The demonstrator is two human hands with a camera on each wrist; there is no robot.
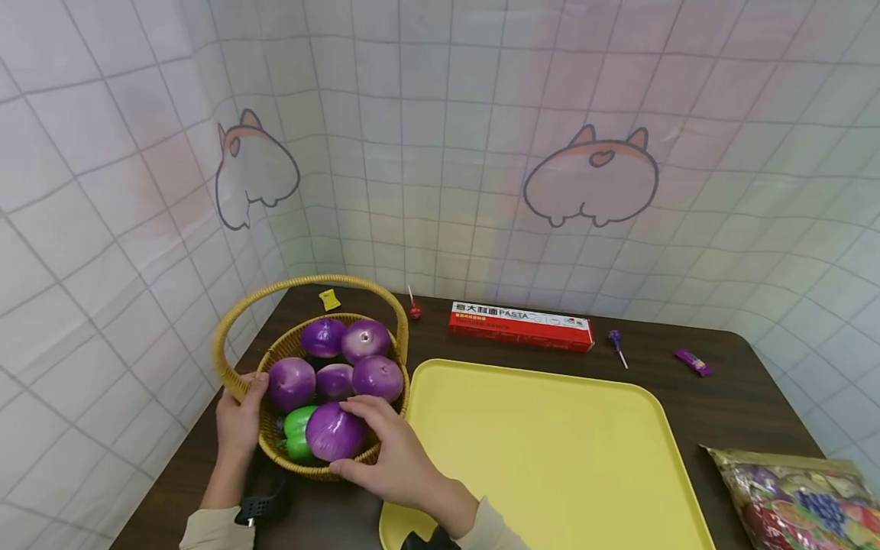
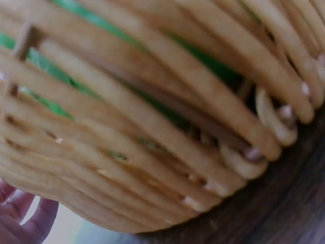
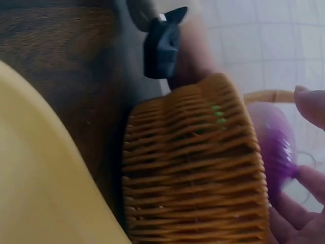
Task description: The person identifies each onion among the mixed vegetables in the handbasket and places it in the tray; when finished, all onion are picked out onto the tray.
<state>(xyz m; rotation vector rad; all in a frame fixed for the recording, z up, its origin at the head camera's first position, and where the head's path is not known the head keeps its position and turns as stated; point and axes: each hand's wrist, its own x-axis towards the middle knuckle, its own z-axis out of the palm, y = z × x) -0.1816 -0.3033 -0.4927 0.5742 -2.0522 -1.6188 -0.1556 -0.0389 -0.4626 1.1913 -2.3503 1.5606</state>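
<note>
While the right hand (image 1: 399, 462) holds a purple onion (image 1: 335, 432), thumb on one side and fingers on the other, the left hand (image 1: 238, 424) grips the wicker basket (image 3: 198, 173) at its left rim, by the handle foot. Onion sits at the basket's near side, above rim level in the right wrist view; can't tell if it rests on anything below. Green pepper (image 1: 297, 439) just beside it, partly hidden; five other purple vegetables (image 1: 292, 383) fill the rest of the basket. Basket stands by the worktop's (image 1: 646, 347) left edge. Yellow tray (image 1: 543, 443) lies right of it, mid-worktop. Along the far edge, left to right: yellow packet (image 1: 329, 299) near the far left corner, red lollipop (image 1: 415, 312), red-and-white pasta box (image 1: 520, 327), purple lollipop (image 1: 615, 336), then purple wrapped candy (image 1: 693, 362) toward the far right corner. Printed fruit bag (image 1: 800, 500) at the right edge, cut off by the frame.
</note>
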